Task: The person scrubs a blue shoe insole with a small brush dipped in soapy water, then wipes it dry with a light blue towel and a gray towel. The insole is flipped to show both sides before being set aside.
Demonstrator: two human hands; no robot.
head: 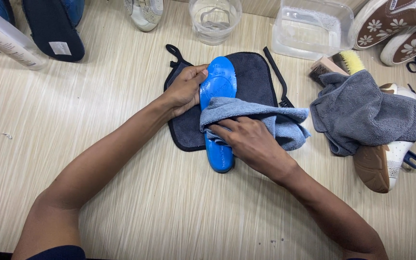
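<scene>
A bright blue shoe insole (219, 82) lies lengthwise on a dark grey mat (253, 77) in the middle of the table. My left hand (186, 89) grips the insole's left edge near its far end, thumb on top. My right hand (249, 142) presses a grey-blue cloth (266, 118) across the middle of the insole, fingers closed on the fabric. The cloth hides the insole's middle part; its near end (220, 159) sticks out past the mat.
A white shoe with a brown sole (381, 166) lies at the right under a grey towel (367, 113). Brushes (335, 65), a thin black brush (278, 79), two clear water containers (311, 29) (215, 19), a spray bottle (6, 41) and other shoes (54, 29) line the far side.
</scene>
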